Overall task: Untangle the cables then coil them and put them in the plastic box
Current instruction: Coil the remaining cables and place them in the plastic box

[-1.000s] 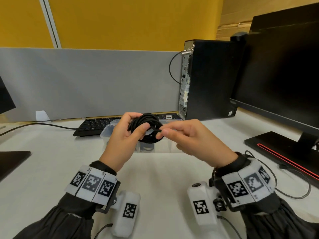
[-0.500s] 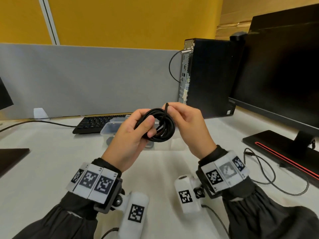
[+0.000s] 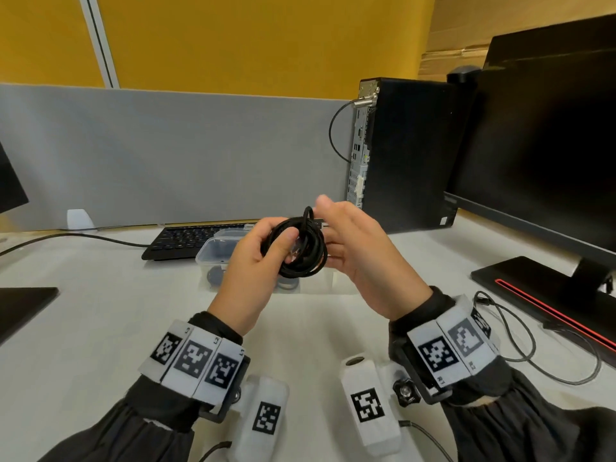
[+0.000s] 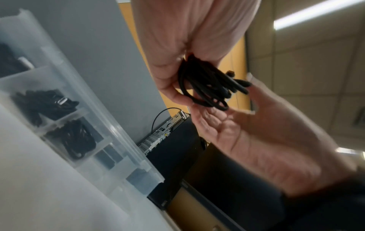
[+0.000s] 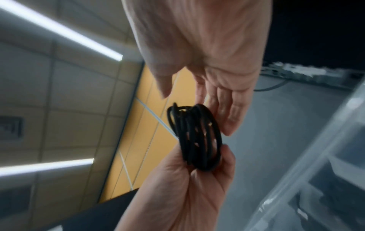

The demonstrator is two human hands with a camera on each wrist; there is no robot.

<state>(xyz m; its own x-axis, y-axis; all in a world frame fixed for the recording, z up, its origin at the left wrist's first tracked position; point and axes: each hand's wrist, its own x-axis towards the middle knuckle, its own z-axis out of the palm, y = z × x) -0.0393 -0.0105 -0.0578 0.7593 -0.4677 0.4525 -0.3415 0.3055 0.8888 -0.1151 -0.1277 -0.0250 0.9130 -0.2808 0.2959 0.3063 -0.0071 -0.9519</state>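
Yellow wall behind a grey partition — white desk, ceiling strip lights.

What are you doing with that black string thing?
It's a black cable wound into a small coil. The person's left hand grips the coil in the air above the white desk, while the right hand is open beside it, fingers straight. Just behind the hands sits a clear plastic box with compartments, and some already hold other coiled black cables. This coil isn't in the box yet.
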